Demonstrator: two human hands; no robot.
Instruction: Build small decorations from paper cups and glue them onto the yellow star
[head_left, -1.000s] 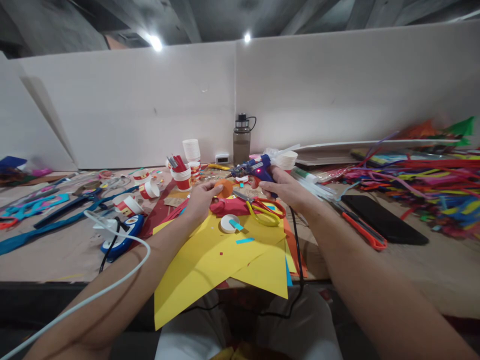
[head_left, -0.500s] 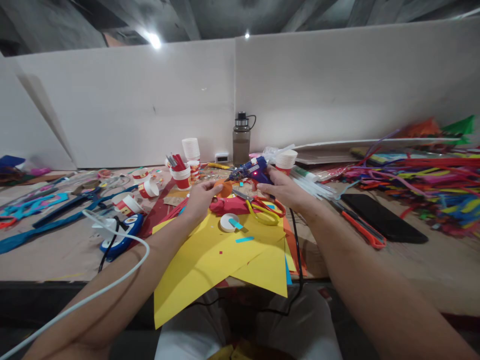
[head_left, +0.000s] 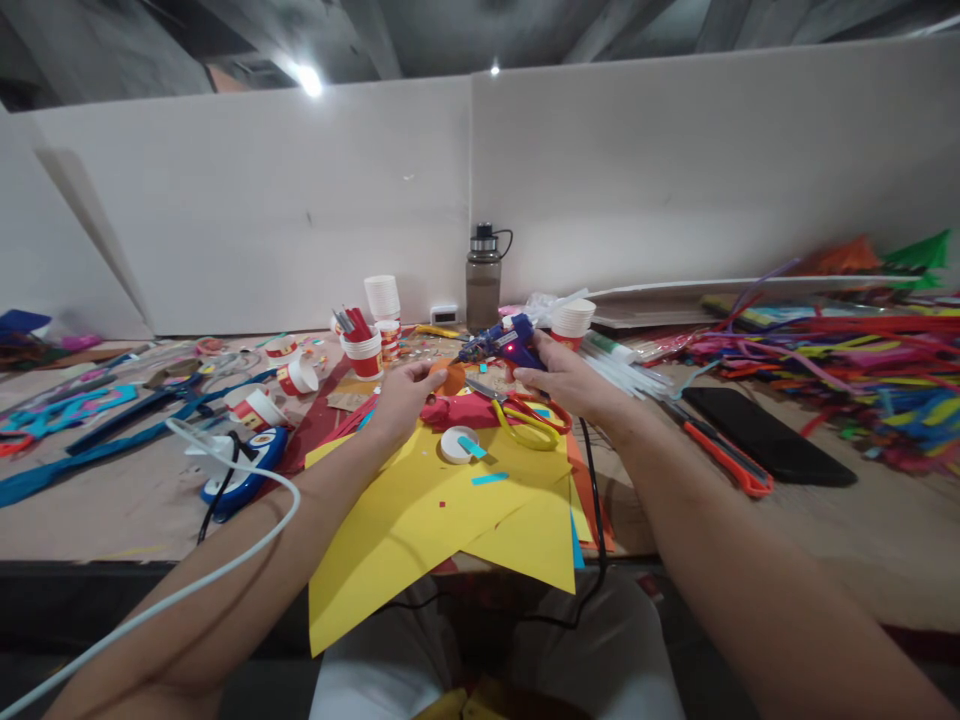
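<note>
My left hand is closed around a small orange piece, held just above the table. My right hand grips a blue glue gun whose red light is on. The gun's nozzle points left and touches or nearly touches the orange piece. Below both hands lie red paper, scissors with yellow and red handles, a white tape roll and large yellow paper sheets that hang over the table's front edge.
Red-and-white paper cups, a cup of pens, a white cup stack and a dark bottle stand behind. A black phone and an orange cutter lie right, beside bright pipe cleaners. A white cable crosses my left arm.
The glue gun has dropped slightly and its nozzle has closed in on the orange piece. My left hand has barely moved.
</note>
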